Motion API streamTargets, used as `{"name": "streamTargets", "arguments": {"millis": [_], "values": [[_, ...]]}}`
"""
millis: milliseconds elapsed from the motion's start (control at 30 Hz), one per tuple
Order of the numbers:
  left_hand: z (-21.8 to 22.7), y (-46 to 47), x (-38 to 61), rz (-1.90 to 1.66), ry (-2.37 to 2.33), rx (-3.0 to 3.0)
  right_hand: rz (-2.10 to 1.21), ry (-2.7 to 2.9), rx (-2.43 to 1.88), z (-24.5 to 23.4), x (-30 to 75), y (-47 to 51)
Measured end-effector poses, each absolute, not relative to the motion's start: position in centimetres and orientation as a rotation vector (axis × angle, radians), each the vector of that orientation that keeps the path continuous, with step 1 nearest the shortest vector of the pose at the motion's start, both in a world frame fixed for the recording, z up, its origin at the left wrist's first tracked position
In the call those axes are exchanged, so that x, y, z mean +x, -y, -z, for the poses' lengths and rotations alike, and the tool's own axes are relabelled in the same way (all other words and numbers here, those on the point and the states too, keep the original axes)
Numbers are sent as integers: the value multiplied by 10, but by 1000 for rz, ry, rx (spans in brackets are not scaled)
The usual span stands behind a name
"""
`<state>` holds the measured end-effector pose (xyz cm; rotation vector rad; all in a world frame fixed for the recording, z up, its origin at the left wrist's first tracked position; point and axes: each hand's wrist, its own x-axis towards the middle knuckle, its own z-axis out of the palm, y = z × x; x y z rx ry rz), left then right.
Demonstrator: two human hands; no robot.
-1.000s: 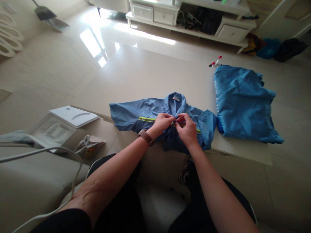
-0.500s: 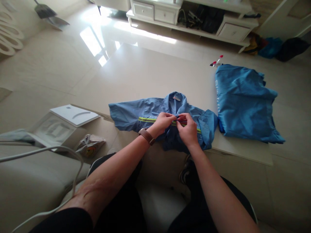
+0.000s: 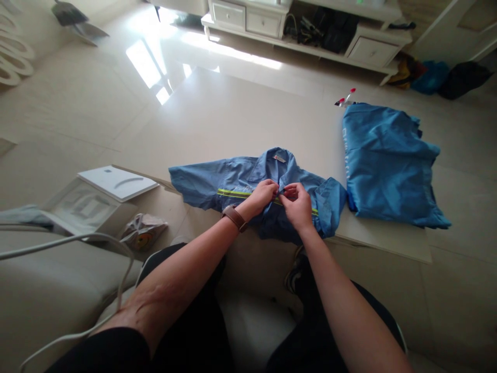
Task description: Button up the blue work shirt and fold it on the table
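A blue work shirt (image 3: pixel 217 181) with a yellow-green reflective stripe lies collar-away at the near edge of a pale low table (image 3: pixel 240 119). My left hand (image 3: pixel 261 197), with a brown watch strap on its wrist, pinches the shirt's front at the chest. My right hand (image 3: pixel 298 205) pinches the same front opening right beside it, fingers curled. The two hands almost touch at the middle of the shirt. The shirt's lower part hangs over the table's edge toward my knees.
A folded blue garment (image 3: pixel 388 160) lies on the table's right part, with a small red-and-white object (image 3: pixel 345 98) behind it. A white box (image 3: pixel 97 199) and a crumpled bag (image 3: pixel 143 232) sit on the floor at left. A white cable (image 3: pixel 77 243) crosses the sofa. A cabinet (image 3: pixel 310 31) stands beyond.
Both hands stay pinched on the shirt's front and have edged slightly up toward the collar. The shirt's left sleeve has shifted a little left.
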<state>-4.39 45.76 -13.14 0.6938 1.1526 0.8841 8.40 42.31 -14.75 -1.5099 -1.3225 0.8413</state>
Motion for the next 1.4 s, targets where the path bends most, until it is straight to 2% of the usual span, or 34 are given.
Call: {"name": "streamTargets", "arguments": {"millis": [333, 567, 700, 967, 1200, 1400], "values": [[133, -453, -51, -808, -1085, 1075, -827, 1283, -1562, 151, 88, -427], [132, -457, -61, -683, -1459, 1472, -741, 1235, -1599, 153, 91, -430], [131, -457, -65, -545, -1501, 1554, -755, 1219, -1584, 155, 92, -430], [139, -453, -62, -767, -1461, 1730, -834, 1204, -1555, 153, 92, -430], [117, -442, -60, -708, -1622, 1882, -833, 1185, -1493, 143, 95, -432], [119, -444, -60, -734, -1618, 1837, -873, 1128, -1503, 140, 103, -434]]}}
